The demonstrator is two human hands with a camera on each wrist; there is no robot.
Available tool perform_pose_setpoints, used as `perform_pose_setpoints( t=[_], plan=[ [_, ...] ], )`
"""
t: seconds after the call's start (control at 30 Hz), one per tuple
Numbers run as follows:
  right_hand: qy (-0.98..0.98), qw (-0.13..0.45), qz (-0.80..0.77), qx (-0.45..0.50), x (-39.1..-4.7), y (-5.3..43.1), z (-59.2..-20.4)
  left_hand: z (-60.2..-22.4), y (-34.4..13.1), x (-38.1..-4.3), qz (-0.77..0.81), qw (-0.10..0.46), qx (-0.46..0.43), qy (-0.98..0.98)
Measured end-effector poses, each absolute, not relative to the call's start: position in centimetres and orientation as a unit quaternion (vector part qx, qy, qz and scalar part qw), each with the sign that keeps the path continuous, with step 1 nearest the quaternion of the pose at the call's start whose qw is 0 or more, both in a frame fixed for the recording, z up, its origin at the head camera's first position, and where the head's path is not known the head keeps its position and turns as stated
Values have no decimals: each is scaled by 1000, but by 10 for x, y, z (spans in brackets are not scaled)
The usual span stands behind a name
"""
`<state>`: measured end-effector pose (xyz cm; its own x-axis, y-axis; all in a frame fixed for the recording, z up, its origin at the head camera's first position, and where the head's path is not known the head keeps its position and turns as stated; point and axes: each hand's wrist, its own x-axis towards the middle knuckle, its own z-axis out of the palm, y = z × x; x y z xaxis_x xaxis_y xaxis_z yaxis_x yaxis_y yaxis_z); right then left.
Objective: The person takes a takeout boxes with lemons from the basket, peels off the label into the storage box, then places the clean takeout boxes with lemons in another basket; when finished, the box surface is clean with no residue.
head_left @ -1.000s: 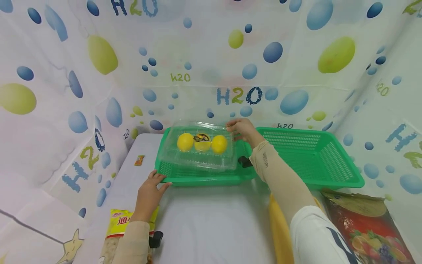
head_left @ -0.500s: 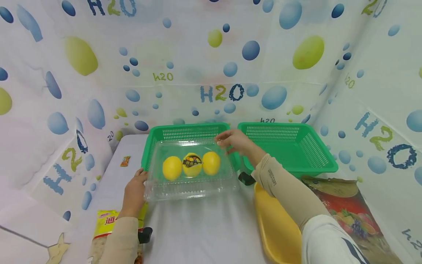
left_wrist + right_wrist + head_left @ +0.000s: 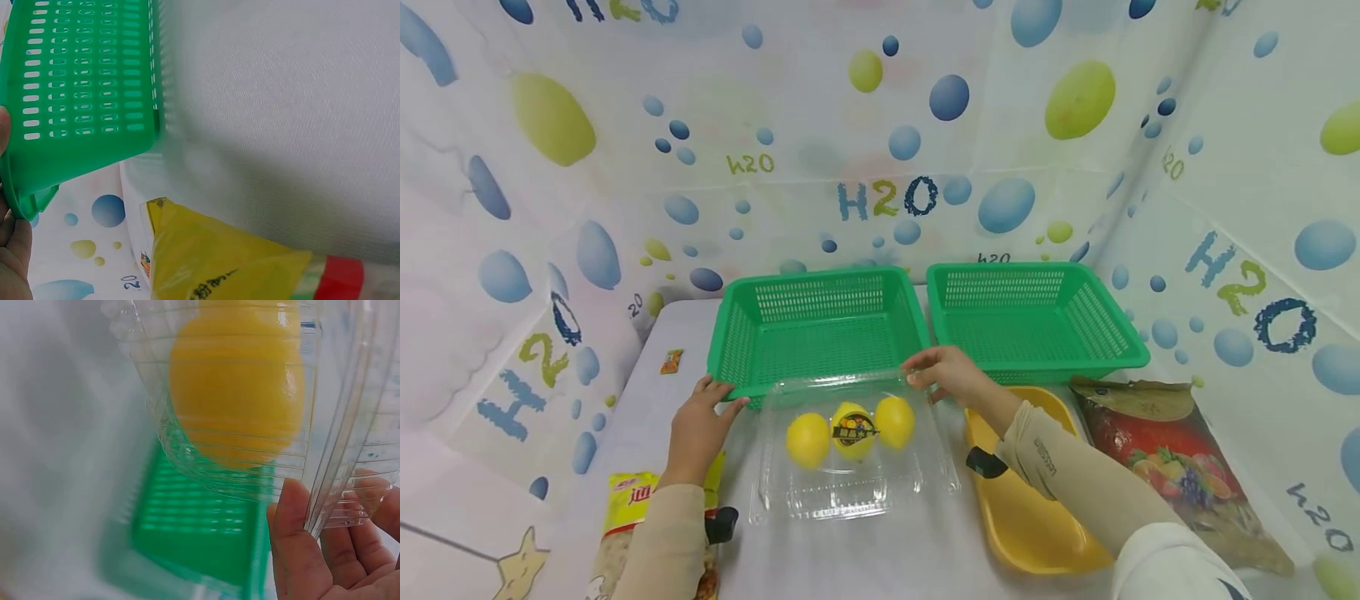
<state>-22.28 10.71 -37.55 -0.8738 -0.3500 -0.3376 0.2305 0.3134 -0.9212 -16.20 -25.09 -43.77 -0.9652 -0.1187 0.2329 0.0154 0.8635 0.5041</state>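
Observation:
A clear plastic clamshell box (image 3: 859, 492) with three lemons inside (image 3: 808, 440) and a dark label on its lid (image 3: 854, 429) is tilted in front of the left green basket (image 3: 820, 350). My right hand (image 3: 958, 383) pinches the box's far right edge. Up close, the right wrist view has the thumb and fingers (image 3: 294, 544) on the ridged rim, near a lemon (image 3: 237, 387). My left hand (image 3: 696, 433) grips the left front corner of that basket. The left wrist view has fingers curled around the basket's rim (image 3: 7, 169), with part of the hand cut off.
A second green basket (image 3: 1030, 333) stands at the right. A yellow tray (image 3: 1030, 525) lies below my right forearm, beside a fruit-printed bag (image 3: 1180, 475). At the left are a yellow-topped packet (image 3: 625, 508) and a small orange wrapper (image 3: 672, 361).
The lemon box has come out of the left basket, towards me, in my right hand. My left hand stays at the basket's corner. The head view has shifted slightly.

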Motion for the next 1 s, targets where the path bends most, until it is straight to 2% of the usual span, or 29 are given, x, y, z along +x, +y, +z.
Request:
perform_pose_setpoints(
  t=[0.2, 0.47, 1.0],
  plan=[
    [770, 251, -586, -34, -213, 114, -400, -438, -252, -162, -262, 136, 25, -955],
    [766, 250, -592, -23, -203, 119, -424, -435, -250, -163, -264, 115, 32, -957],
    [773, 261, -577, -18, -198, 124, -438, -435, -250, -163, -262, 118, 28, -957]
  ],
)
